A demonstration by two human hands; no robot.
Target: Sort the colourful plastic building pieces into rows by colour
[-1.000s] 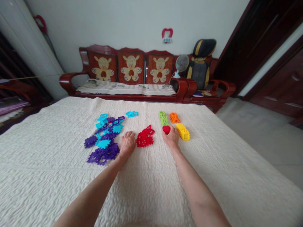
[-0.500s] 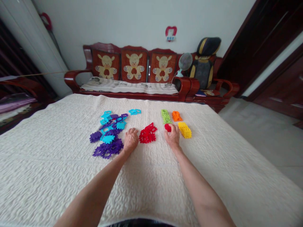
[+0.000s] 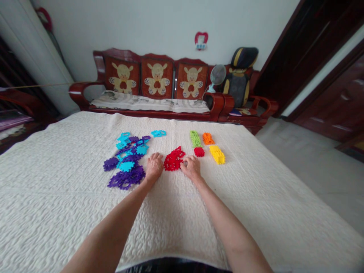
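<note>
Several flat red pieces lie in a heap between my hands. My right hand is at the heap's right edge, its thumb and fingers curled near a red piece; whether it grips one is hard to make out. On the cloth left of the heap rests my left hand, fingers loosely spread and holding nothing visible. Purple pieces and light blue pieces form a mixed pile further left. A small red stack touches the near end of a green stack.
An orange stack and a yellow stack sit at the right. One light blue group lies apart at the back. Beyond the quilted cloth stand a wooden sofa and a small fan.
My right hand has left the small red stack and moved left and nearer to me, to the red heap. My left hand stays beside the heap. The camera view has shifted slightly.
</note>
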